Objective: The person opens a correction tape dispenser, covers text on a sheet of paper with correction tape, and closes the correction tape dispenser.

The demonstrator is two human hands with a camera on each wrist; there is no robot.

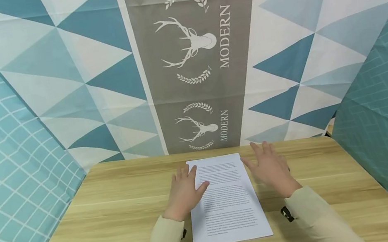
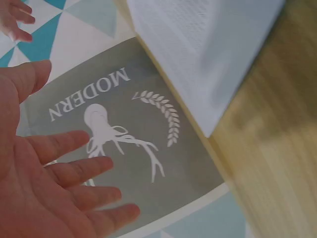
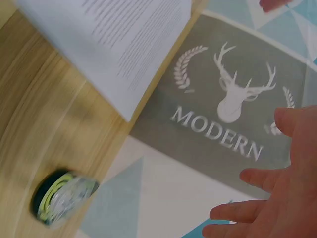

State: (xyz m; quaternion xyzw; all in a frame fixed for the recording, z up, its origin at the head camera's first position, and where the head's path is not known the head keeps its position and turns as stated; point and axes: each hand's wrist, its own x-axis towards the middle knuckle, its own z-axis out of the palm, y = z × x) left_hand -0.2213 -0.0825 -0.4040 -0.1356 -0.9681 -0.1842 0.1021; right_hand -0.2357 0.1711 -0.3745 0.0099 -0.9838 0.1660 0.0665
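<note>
A sheet or stack of white printed paper (image 1: 229,203) lies lengthwise on the wooden table, its far edge close to the table's back edge. My left hand (image 1: 183,193) is over the paper's left side, fingers spread; in the left wrist view that hand (image 2: 54,183) appears apart from the paper (image 2: 198,59). Beside the far right corner of the paper is my right hand (image 1: 270,166), fingers also spread. The right wrist view shows this hand (image 3: 277,193) holding nothing.
A small rounded dark item (image 3: 64,196) with yellow-green and clear parts rests on the table near its back edge, mostly hidden behind my right hand in the head view. Patterned cloth (image 1: 202,73) hangs behind the wooden table (image 1: 118,216), with teal cloth on both sides.
</note>
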